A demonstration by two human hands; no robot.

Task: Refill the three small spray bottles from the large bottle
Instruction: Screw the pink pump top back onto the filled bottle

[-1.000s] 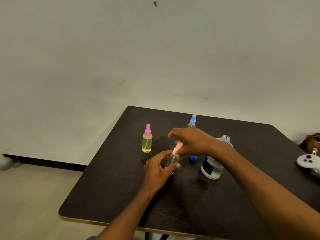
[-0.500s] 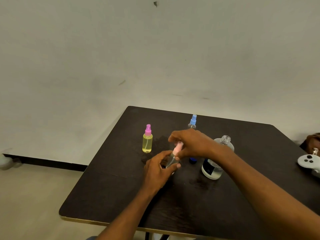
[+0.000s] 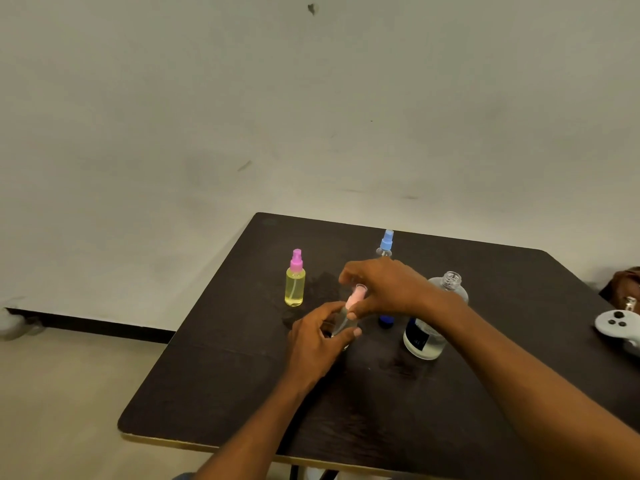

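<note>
My left hand (image 3: pixel 317 341) grips a small clear spray bottle (image 3: pixel 343 320) low on its body, tilted a little to the right. My right hand (image 3: pixel 384 289) pinches that bottle's pale pink spray top (image 3: pixel 356 299). A yellow-filled spray bottle with a magenta top (image 3: pixel 295 280) stands upright to the left. A clear spray bottle with a blue top (image 3: pixel 385 243) stands behind my right hand, its body mostly hidden. The large clear bottle (image 3: pixel 431 327) stands uncapped at the right, partly behind my wrist. A small dark blue cap (image 3: pixel 385 321) lies beside it.
All of this sits on a dark wooden table (image 3: pixel 242 393) near a pale wall. A white game-style controller (image 3: pixel 618 323) lies at the right edge, and another person's hand (image 3: pixel 628 285) shows there. The floor drops away to the left.
My right hand has shifted slightly around the pink top while my left hand keeps the bottle steady; the bottle sits a little more upright in my grip.
</note>
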